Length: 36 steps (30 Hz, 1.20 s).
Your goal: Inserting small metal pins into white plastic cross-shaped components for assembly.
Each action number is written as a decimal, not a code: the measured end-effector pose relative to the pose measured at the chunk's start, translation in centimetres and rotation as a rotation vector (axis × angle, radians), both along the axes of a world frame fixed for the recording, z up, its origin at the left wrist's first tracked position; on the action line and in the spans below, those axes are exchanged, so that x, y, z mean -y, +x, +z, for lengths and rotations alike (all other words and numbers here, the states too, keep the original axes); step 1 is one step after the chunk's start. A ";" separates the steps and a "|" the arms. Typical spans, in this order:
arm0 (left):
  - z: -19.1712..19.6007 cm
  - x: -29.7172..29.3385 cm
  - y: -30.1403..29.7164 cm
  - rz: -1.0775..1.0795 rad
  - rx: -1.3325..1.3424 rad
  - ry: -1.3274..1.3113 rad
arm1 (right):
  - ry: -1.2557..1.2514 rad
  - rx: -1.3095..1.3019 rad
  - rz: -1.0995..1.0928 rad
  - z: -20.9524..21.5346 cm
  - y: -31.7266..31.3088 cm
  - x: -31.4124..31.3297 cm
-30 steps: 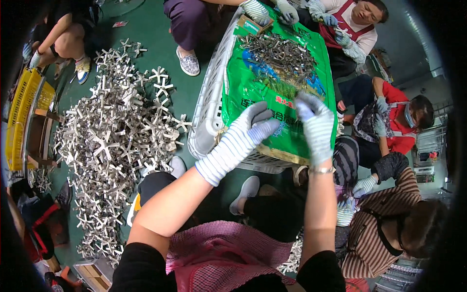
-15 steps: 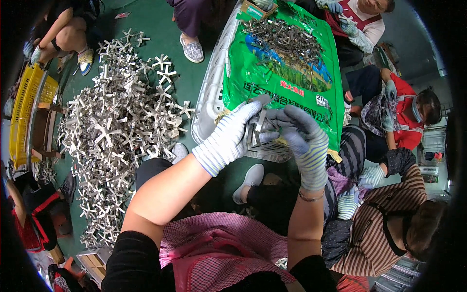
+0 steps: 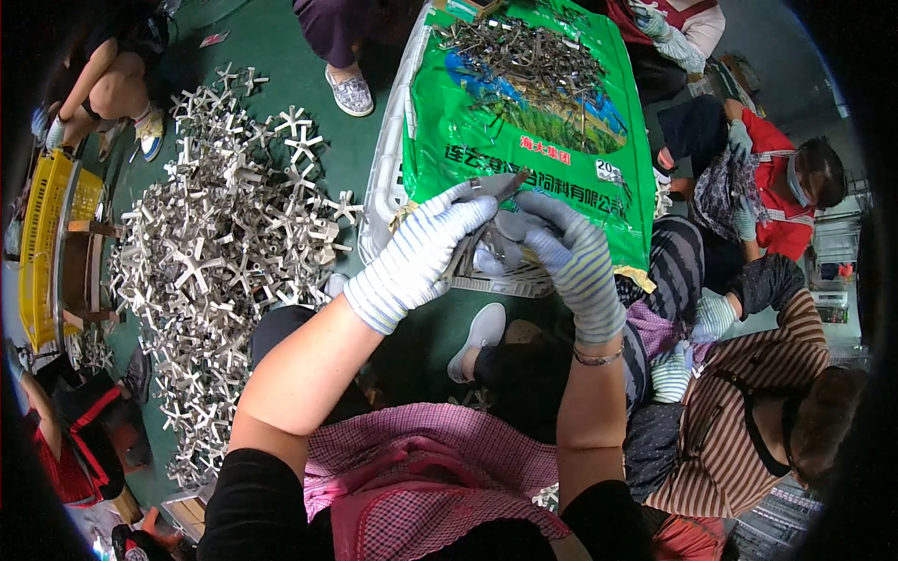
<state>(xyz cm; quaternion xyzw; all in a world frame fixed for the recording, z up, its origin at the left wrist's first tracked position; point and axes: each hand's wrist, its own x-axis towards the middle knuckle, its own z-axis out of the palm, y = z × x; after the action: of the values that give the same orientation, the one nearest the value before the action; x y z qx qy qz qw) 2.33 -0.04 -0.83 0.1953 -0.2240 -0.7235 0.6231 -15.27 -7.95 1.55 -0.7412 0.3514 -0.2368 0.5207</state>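
Observation:
My left hand [image 3: 412, 254], in a white striped glove with dirty grey fingertips, is closed around a grey metal part [image 3: 462, 251]. My right hand [image 3: 578, 262], gloved alike, has its fingers curled in against the same part from the other side. The fingers cover most of the part, so its full shape is hidden. Both hands are over the near edge of a green printed plastic sack [image 3: 435, 173], spread on a white plastic crate [image 3: 379, 210]. A heap of small dark metal pieces [image 3: 533, 75] lies on the sack's far half.
A large pile of star-shaped metal castings [image 3: 201, 271] covers the floor at left. Beyond it stands a yellow plastic basket [image 3: 47, 243]. Co-workers sit close on the right, one in a striped top [image 3: 725, 421], another in a red vest [image 3: 781, 187]. A person's shoe [image 3: 350, 92] is beside the crate.
My hands have come closer together, with the right fingers curling in around the metal part, which has turned. The whole view has shifted slightly, moving the sack leftward and up.

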 end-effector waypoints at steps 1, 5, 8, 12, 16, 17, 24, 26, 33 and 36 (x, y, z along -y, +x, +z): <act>0.0 0.0 -0.1 0.040 0.050 0.028 | -0.001 0.000 -0.005 0.2 0.0 -0.2; 0.1 -0.2 0.0 0.055 0.086 0.144 | -0.288 -0.006 -0.056 0.3 0.8 -1.1; -1.1 0.6 -0.2 0.212 0.023 0.293 | -0.736 -0.029 -0.292 1.0 0.8 -1.2; 0.3 0.4 0.2 0.241 0.144 0.286 | -0.816 -0.123 -0.269 1.4 0.3 -1.0; 0.5 0.1 -0.6 0.228 0.563 0.202 | -0.951 -0.203 -0.219 1.2 0.5 -0.9; 0.0 0.1 -1.2 0.249 0.614 0.167 | -0.964 -0.231 -0.207 1.2 0.6 -1.1; 0.0 0.0 -0.9 0.273 0.678 0.220 | -0.449 0.051 -0.301 1.1 0.2 -0.9; 0.2 -0.1 -0.2 0.236 0.585 0.276 | -0.262 0.231 -0.502 0.7 -1.1 1.1; -0.4 0.3 -0.3 0.227 0.347 0.311 | -0.466 -0.351 -0.389 -6.5 -3.7 7.5; -0.2 0.2 -0.4 0.230 0.405 0.307 | -0.546 -0.432 -0.372 -7.6 -3.1 8.9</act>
<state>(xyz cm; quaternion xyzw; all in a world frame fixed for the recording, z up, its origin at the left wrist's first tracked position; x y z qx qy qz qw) 1.91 -0.24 -1.01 0.4521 -0.2081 -0.6196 0.6070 -18.38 -16.81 -6.07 -0.8089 0.5052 -0.2503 0.1667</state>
